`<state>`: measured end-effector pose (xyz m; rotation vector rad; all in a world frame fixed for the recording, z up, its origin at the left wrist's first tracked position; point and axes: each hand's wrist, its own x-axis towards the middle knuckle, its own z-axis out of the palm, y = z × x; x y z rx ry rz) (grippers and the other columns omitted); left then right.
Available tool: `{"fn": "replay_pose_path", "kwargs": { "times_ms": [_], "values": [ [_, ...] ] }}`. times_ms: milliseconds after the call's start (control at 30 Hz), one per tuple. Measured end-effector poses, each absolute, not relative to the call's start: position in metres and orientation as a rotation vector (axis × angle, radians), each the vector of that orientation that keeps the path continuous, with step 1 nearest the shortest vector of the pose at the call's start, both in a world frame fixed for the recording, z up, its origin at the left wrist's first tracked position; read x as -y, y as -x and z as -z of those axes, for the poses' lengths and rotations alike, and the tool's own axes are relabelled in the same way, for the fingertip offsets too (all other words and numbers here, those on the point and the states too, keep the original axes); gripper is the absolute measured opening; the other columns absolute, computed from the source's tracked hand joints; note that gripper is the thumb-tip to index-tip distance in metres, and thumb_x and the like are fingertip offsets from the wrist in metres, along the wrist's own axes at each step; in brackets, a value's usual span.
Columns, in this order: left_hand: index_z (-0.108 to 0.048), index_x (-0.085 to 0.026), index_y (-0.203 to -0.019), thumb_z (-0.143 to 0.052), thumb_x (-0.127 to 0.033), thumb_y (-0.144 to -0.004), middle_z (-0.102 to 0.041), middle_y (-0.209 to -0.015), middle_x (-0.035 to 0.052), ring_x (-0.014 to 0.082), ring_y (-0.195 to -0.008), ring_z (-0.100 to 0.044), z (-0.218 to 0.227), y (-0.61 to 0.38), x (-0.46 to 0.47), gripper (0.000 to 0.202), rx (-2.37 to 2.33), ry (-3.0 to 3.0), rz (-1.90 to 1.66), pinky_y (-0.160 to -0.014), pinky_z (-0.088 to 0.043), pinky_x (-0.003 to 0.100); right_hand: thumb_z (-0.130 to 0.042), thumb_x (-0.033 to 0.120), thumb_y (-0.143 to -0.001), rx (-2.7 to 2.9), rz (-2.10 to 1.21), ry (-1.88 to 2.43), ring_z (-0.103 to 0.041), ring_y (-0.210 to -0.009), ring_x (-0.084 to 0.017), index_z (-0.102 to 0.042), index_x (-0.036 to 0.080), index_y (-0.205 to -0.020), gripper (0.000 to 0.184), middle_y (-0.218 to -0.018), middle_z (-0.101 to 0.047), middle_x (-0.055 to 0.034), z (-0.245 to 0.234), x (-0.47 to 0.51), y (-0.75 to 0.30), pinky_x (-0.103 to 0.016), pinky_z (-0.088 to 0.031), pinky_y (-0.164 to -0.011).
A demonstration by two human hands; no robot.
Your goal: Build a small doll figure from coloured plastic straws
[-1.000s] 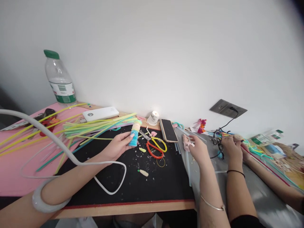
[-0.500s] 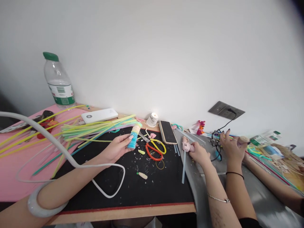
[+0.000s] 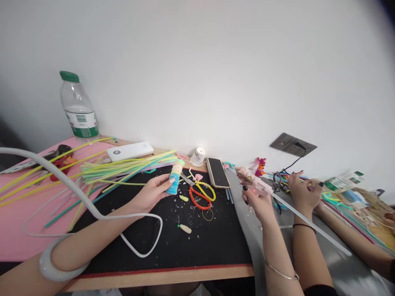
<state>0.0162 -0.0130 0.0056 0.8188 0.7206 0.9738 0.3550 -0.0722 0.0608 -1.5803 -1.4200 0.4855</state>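
My left hand (image 3: 151,193) is closed round a small roll wound in blue and pale yellow (image 3: 175,177), holding it upright over the black mat (image 3: 200,246). My right hand (image 3: 257,203), with a thin silver bracelet on the wrist, grips a pink glue gun (image 3: 256,183) raised above the grey surface. A long clear glue stick (image 3: 308,224) sticks out of its back toward the lower right. Red and yellow handled scissors (image 3: 200,193) lie between my hands.
A bundle of coloured straws (image 3: 123,166), a white power bank (image 3: 129,151), a bottle (image 3: 78,109), a lit candle (image 3: 199,156) and a phone (image 3: 217,172) lie along the back. A white cable (image 3: 92,205) loops over my left arm. A co-worker's hand (image 3: 304,191) works to the right, near a wall socket (image 3: 292,144).
My right hand has picked the pink glue gun up off the grey surface and turned it, so the glue stick now points to the lower right. My left hand has stayed put.
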Motion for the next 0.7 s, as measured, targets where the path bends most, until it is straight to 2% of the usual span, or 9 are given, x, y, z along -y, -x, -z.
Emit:
{"fn": "replay_pose_path", "kwargs": {
  "times_ms": [100, 167, 267, 367, 467, 567, 700],
  "values": [
    [-0.068, -0.020, -0.105, -0.075, -0.031, -0.073, -0.067, -0.101, 0.0070, 0.0189, -0.091, -0.061, -0.005, -0.016, 0.013, 0.035, -0.710, -0.841, -0.991, -0.079, -0.051, 0.030, -0.063, 0.041, -0.072, 1.517, -0.753, 1.481, -0.042, -0.043, -0.011, -0.064, 0.014, -0.091, 0.033, -0.049, -0.050, 0.0026, -0.053, 0.067, -0.321, -0.023, -0.036, -0.040],
    [-0.067, -0.020, -0.105, -0.075, -0.031, -0.073, -0.068, -0.103, 0.0070, 0.0187, -0.092, -0.061, -0.004, -0.016, 0.013, 0.034, -0.704, -0.841, -0.992, -0.079, -0.051, 0.028, -0.066, 0.037, -0.071, 1.595, -0.898, 1.429, -0.046, -0.047, -0.012, -0.065, 0.014, -0.095, 0.033, -0.053, -0.055, 0.0012, -0.050, 0.062, -0.300, -0.024, -0.040, -0.043],
    [-0.067, -0.020, -0.103, -0.074, -0.032, -0.074, -0.068, -0.102, 0.0071, 0.0177, -0.091, -0.062, -0.002, -0.017, 0.014, 0.033, -0.699, -0.836, -0.988, -0.077, -0.051, 0.027, -0.065, 0.033, -0.072, 1.628, -1.009, 1.333, -0.057, -0.061, -0.017, -0.065, 0.018, -0.104, 0.036, -0.071, -0.066, -0.0033, -0.039, 0.055, -0.270, -0.027, -0.049, -0.052],
    [-0.067, -0.019, -0.102, -0.075, -0.032, -0.073, -0.068, -0.099, 0.0066, 0.0166, -0.088, -0.062, -0.002, -0.018, 0.015, 0.033, -0.695, -0.838, -0.972, -0.075, -0.051, 0.025, -0.065, 0.028, -0.072, 1.665, -1.040, 1.267, -0.063, -0.078, -0.020, -0.064, 0.020, -0.110, 0.038, -0.087, -0.070, -0.0059, -0.024, 0.053, -0.251, -0.031, -0.054, -0.067],
    [-0.068, -0.019, -0.100, -0.077, -0.031, -0.070, -0.067, -0.097, 0.0052, 0.0156, -0.085, -0.062, -0.005, -0.020, 0.016, 0.034, -0.696, -0.833, -0.973, -0.073, -0.051, 0.024, -0.065, 0.022, -0.072, 1.701, -0.978, 1.247, -0.064, -0.086, -0.022, -0.065, 0.020, -0.109, 0.038, -0.095, -0.070, -0.0069, -0.013, 0.054, -0.246, -0.035, -0.054, -0.078],
    [-0.068, -0.018, -0.099, -0.078, -0.029, -0.069, -0.068, -0.094, 0.0046, 0.0163, -0.084, -0.062, -0.008, -0.021, 0.018, 0.033, -0.703, -0.829, -0.970, -0.072, -0.051, 0.025, -0.061, 0.021, -0.075, 1.691, -0.930, 1.278, -0.066, -0.088, -0.024, -0.065, 0.019, -0.111, 0.037, -0.097, -0.071, -0.0071, -0.010, 0.055, -0.247, -0.038, -0.053, -0.082],
    [-0.068, -0.017, -0.099, -0.076, -0.027, -0.070, -0.069, -0.091, 0.0032, 0.0187, -0.086, -0.063, -0.007, -0.020, 0.018, 0.032, -0.696, -0.827, -0.964, -0.073, -0.051, 0.027, -0.059, 0.024, -0.079, 1.735, -0.942, 1.212, -0.061, -0.108, -0.027, -0.064, 0.022, -0.116, 0.038, -0.116, -0.067, -0.0073, -0.014, 0.055, -0.246, -0.042, -0.047, -0.097]
  ]
}}
